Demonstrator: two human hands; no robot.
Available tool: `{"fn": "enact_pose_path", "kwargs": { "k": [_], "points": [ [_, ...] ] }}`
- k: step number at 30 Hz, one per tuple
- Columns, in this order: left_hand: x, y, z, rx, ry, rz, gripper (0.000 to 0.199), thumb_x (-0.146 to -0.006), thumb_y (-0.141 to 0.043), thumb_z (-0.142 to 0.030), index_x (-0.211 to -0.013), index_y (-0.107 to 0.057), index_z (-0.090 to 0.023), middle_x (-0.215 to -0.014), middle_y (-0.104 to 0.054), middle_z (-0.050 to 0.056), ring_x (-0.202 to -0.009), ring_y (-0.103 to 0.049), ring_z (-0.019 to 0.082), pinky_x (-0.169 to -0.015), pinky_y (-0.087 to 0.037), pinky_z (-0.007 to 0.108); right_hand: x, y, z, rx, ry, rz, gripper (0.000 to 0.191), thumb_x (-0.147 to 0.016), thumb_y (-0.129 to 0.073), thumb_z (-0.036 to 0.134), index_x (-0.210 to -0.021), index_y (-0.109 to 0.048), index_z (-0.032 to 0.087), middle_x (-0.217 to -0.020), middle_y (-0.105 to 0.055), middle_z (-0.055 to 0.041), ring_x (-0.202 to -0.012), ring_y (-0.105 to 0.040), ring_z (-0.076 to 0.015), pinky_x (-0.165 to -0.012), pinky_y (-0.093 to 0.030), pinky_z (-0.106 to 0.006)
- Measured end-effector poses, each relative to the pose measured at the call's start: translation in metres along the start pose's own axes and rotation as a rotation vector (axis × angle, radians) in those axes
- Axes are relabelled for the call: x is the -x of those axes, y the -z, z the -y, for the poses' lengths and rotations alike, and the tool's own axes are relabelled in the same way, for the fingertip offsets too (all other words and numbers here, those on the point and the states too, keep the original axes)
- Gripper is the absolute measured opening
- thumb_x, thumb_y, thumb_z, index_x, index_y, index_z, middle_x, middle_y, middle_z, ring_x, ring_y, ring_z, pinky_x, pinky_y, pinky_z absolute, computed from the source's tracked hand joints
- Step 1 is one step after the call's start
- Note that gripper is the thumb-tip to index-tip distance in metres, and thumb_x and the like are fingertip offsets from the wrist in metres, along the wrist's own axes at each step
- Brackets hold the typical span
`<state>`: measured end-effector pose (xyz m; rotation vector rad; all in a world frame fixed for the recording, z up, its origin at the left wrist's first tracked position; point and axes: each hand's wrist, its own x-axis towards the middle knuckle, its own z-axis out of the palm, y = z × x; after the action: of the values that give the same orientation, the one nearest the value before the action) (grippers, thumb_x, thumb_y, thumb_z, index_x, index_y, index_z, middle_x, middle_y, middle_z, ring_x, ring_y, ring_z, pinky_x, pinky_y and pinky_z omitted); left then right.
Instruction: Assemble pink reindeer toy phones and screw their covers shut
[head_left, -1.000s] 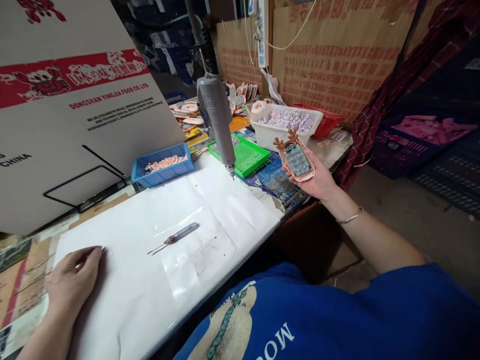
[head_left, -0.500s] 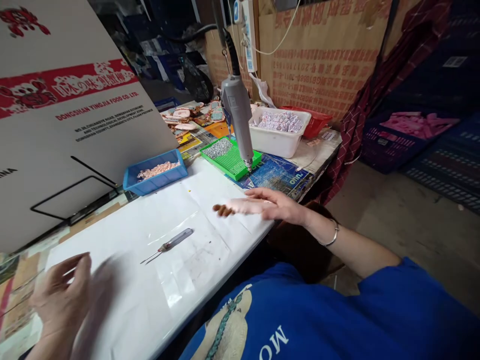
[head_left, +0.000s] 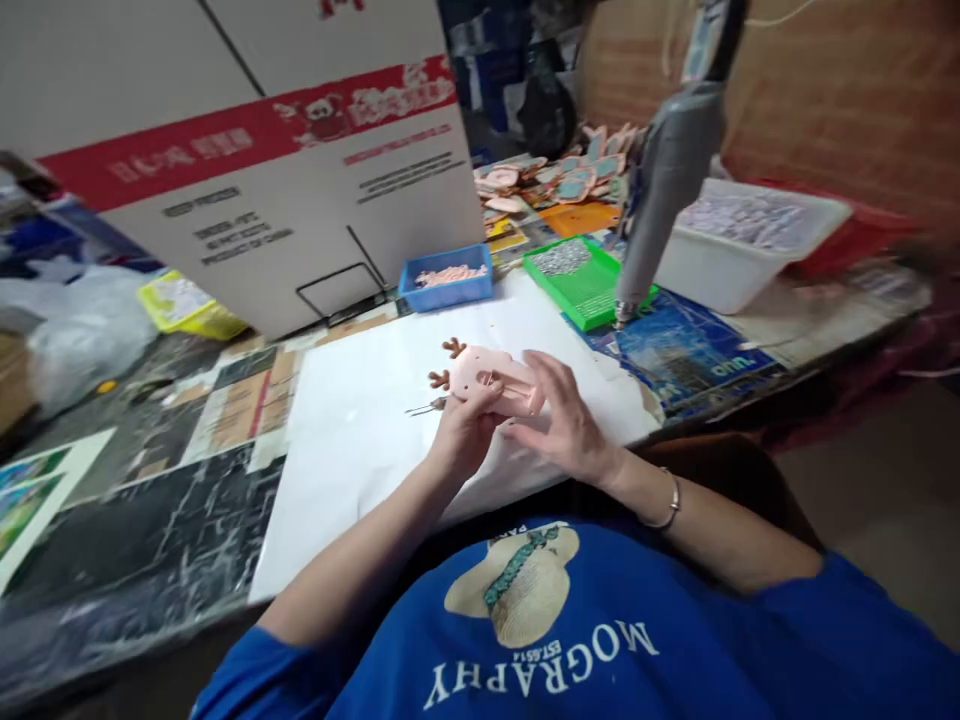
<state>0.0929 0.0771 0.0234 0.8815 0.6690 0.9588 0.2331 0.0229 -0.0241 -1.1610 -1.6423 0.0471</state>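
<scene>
A pink plastic deer-shaped casing (head_left: 472, 368) with brown antlers (head_left: 453, 348) is held over the white work sheet. My left hand (head_left: 466, 432) is closed on its lower edge, the thumb lying across the face. At the casing's right end, my right hand (head_left: 570, 420) has its fingers and thumb spread around it; whether they touch it I cannot tell. Beside my left hand, the metal shaft of a screwdriver (head_left: 429, 407) shows on the sheet, with its handle hidden behind the hand and casing.
A grey electric screwdriver (head_left: 664, 190) hangs over a green tray (head_left: 592, 312) of screws. Beyond the sheet stands a blue tray (head_left: 448, 294) of small pink parts. A white bin (head_left: 712, 270) is at right, a pile of pink pieces (head_left: 577, 180) behind, and a large carton (head_left: 300, 170) at left.
The view has turned left. My left hand has come in from the left and taken hold of the casing, which my right hand carried before. The right fingers are now spread.
</scene>
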Motion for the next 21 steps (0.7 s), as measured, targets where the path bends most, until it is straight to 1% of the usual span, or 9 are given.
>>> {"fn": "enact_pose_path", "kwargs": {
  "k": [2,5,9,12,14,17,19,20,21],
  "points": [
    [-0.008,0.012,-0.004,0.010,0.035,-0.027,0.049,-0.063,-0.085,-0.025,-0.109,-0.070,-0.015,-0.095,-0.075,0.002,-0.082,-0.070,0.016,-0.075,-0.056,0.027,0.006,0.003,-0.011,0.015,-0.029,0.004,0.080,-0.093,-0.069,0.041,-0.161,-0.027,0.028,-0.148,-0.049,-0.0160,-0.140,-0.048,-0.0344,-0.115,-0.045,-0.058],
    [-0.013,0.026,-0.008,0.023,0.056,-0.081,0.051,-0.060,-0.083,-0.021,-0.109,-0.069,-0.015,-0.093,-0.074,0.001,-0.082,-0.068,0.014,-0.071,-0.053,0.024,0.013,0.007,-0.025,0.049,-0.125,0.044,0.069,-0.096,-0.064,0.040,-0.157,-0.034,0.025,-0.142,-0.056,-0.0170,-0.133,-0.054,-0.0338,-0.111,-0.049,-0.058],
    [-0.016,0.036,-0.010,0.052,0.074,-0.112,0.050,-0.057,-0.082,-0.018,-0.105,-0.070,-0.016,-0.092,-0.073,0.001,-0.083,-0.067,0.015,-0.072,-0.052,0.024,0.014,0.007,-0.030,0.021,-0.199,0.149,0.053,-0.096,-0.063,0.038,-0.145,-0.049,0.025,-0.132,-0.064,-0.0141,-0.124,-0.060,-0.0320,-0.104,-0.054,-0.055],
    [-0.017,0.050,-0.017,0.001,0.034,-0.135,0.045,-0.057,-0.083,-0.019,-0.101,-0.072,-0.016,-0.088,-0.073,0.000,-0.080,-0.067,0.015,-0.072,-0.051,0.026,0.012,0.009,-0.030,0.007,-0.216,0.204,0.038,-0.095,-0.062,0.037,-0.132,-0.060,0.026,-0.127,-0.067,-0.0125,-0.120,-0.062,-0.0319,-0.103,-0.055,-0.055],
    [-0.016,0.064,-0.024,-0.051,0.003,-0.191,0.038,-0.058,-0.084,-0.020,-0.093,-0.073,-0.015,-0.082,-0.073,0.000,-0.075,-0.066,0.015,-0.071,-0.050,0.026,0.012,0.012,-0.029,0.009,-0.220,0.213,0.031,-0.094,-0.063,0.040,-0.123,-0.065,0.029,-0.123,-0.068,-0.0117,-0.120,-0.062,-0.0337,-0.103,-0.055,-0.058],
    [-0.012,0.086,-0.036,-0.090,-0.041,-0.284,0.027,-0.055,-0.081,-0.016,-0.081,-0.073,-0.012,-0.073,-0.071,0.002,-0.070,-0.064,0.015,-0.072,-0.049,0.028,0.012,0.016,-0.028,-0.007,-0.269,0.253,0.026,-0.093,-0.061,0.050,-0.114,-0.069,0.036,-0.120,-0.070,-0.0097,-0.119,-0.063,-0.0381,-0.101,-0.053,-0.069],
    [-0.011,0.096,-0.041,-0.078,-0.079,-0.330,0.028,-0.054,-0.079,-0.013,-0.081,-0.074,-0.010,-0.075,-0.072,0.004,-0.072,-0.064,0.016,-0.074,-0.051,0.030,0.013,0.016,-0.031,-0.009,-0.329,0.298,0.028,-0.088,-0.062,0.057,-0.110,-0.069,0.042,-0.121,-0.069,-0.0078,-0.121,-0.062,-0.0415,-0.101,-0.050,-0.076],
    [-0.011,0.100,-0.042,-0.058,-0.079,-0.326,0.031,-0.054,-0.079,-0.013,-0.085,-0.075,-0.010,-0.077,-0.073,0.004,-0.072,-0.065,0.016,-0.075,-0.052,0.031,0.015,0.016,-0.034,-0.007,-0.354,0.315,0.029,-0.085,-0.062,0.060,-0.108,-0.069,0.046,-0.122,-0.069,-0.0071,-0.122,-0.062,-0.0431,-0.101,-0.048,-0.078],
    [-0.012,0.103,-0.042,-0.013,-0.065,-0.299,0.032,-0.055,-0.080,-0.015,-0.087,-0.075,-0.011,-0.078,-0.072,0.004,-0.073,-0.065,0.016,-0.076,-0.052,0.032,0.016,0.016,-0.038,-0.003,-0.377,0.317,0.030,-0.081,-0.062,0.062,-0.107,-0.069,0.049,-0.121,-0.070,-0.0068,-0.123,-0.061,-0.0447,-0.103,-0.046,-0.080]
  ]
}}
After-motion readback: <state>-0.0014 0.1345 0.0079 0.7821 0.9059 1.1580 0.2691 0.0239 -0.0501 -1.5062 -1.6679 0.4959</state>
